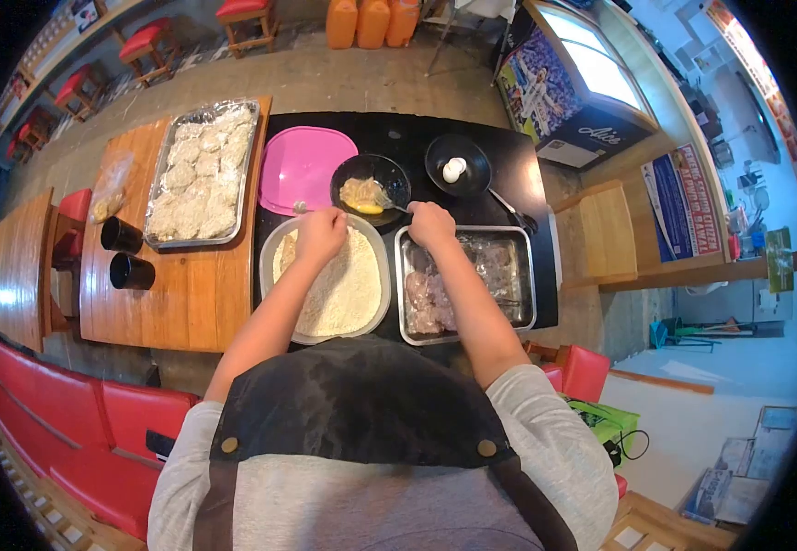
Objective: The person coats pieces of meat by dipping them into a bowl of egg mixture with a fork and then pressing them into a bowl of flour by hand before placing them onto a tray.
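My right hand is closed on the handle of a metal fork. The fork's head rests in a black bowl, against a pale piece of coated meat and yellow beaten egg. Over the left part of a plastic tub of flour, my left hand is closed, fingertips hidden from view; what it holds, if anything, cannot be made out. Below my right forearm, a metal tray carries raw meat pieces.
A pink lid lies behind the tub. Another black bowl holds white eggs; tongs lie beside it. On the wooden table at left are a film-covered tray of floured pieces and two black cups.
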A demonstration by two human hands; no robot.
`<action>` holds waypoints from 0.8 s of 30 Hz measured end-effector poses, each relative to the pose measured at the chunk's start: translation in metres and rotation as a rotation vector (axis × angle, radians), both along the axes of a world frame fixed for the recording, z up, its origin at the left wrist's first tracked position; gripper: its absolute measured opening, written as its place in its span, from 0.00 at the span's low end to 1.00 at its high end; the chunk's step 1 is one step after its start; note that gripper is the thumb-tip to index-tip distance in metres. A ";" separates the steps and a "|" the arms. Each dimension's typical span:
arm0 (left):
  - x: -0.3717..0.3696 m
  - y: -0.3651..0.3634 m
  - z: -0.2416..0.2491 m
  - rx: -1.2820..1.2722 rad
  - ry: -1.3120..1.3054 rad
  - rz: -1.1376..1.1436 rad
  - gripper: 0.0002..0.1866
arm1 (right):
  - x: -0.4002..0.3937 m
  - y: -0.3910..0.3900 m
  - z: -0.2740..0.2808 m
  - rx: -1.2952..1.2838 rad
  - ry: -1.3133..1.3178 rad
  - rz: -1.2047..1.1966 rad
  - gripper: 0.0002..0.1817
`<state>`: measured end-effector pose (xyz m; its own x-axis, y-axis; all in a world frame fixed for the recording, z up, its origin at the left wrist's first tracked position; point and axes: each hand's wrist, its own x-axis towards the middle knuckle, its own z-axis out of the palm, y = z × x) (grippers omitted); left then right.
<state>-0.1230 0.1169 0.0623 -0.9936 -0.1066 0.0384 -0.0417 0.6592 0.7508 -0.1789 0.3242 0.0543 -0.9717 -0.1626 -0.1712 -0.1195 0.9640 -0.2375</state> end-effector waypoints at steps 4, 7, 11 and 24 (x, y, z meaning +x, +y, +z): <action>0.029 -0.020 0.017 0.102 0.028 0.130 0.11 | 0.004 -0.004 0.010 0.006 0.020 -0.024 0.10; 0.051 -0.049 -0.002 0.147 0.051 0.180 0.11 | 0.002 -0.005 0.002 -0.010 0.000 0.012 0.10; 0.098 -0.089 -0.010 0.132 -0.004 0.342 0.12 | 0.003 -0.009 0.010 0.040 0.045 -0.048 0.11; 0.197 -0.183 -0.069 -0.167 0.169 0.990 0.13 | 0.002 -0.021 0.012 0.081 0.059 0.046 0.12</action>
<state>0.0737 -0.0657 -0.0063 -0.4423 -0.8585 0.2596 -0.5271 0.4830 0.6992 -0.1769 0.3030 0.0665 -0.9724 -0.1951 -0.1283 -0.1753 0.9729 -0.1506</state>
